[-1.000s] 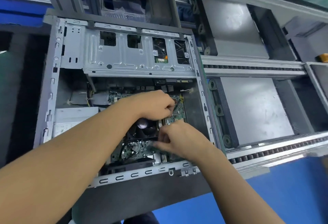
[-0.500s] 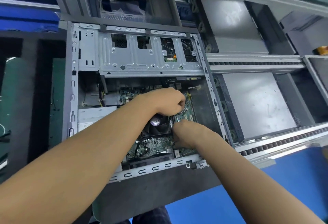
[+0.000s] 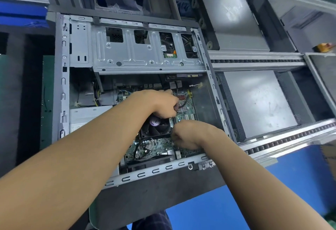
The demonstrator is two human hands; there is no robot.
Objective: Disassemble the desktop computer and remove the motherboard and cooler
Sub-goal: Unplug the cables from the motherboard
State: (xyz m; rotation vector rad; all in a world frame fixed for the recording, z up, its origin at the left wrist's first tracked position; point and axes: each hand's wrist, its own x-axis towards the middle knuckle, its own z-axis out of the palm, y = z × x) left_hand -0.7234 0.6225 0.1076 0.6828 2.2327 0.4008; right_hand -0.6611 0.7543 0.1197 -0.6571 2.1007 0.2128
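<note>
The open desktop case [image 3: 62, 84] lies on its side on a dark mat. Inside it, the green motherboard [image 3: 156, 147] carries the black cooler [image 3: 157, 128] with a purple-labelled fan hub. My left hand [image 3: 161, 104] is curled over the cooler's far edge, next to a black cable [image 3: 183, 102]. With curled fingers, my right hand [image 3: 189, 135] pinches at the cooler's right corner; the fingertips are hidden. Both forearms reach in from the near side.
A silver drive cage [image 3: 145, 55] spans the case's far half. At the left inside the case sits a grey power supply [image 3: 87, 118] with loose wires above it. To the right runs a conveyor with grey plates [image 3: 254, 102] and roller rails [image 3: 283, 140].
My right hand has moved from the board's near part up to the cooler's right corner. My left hand has stayed at the cooler's far edge. The camera has shifted slightly.
</note>
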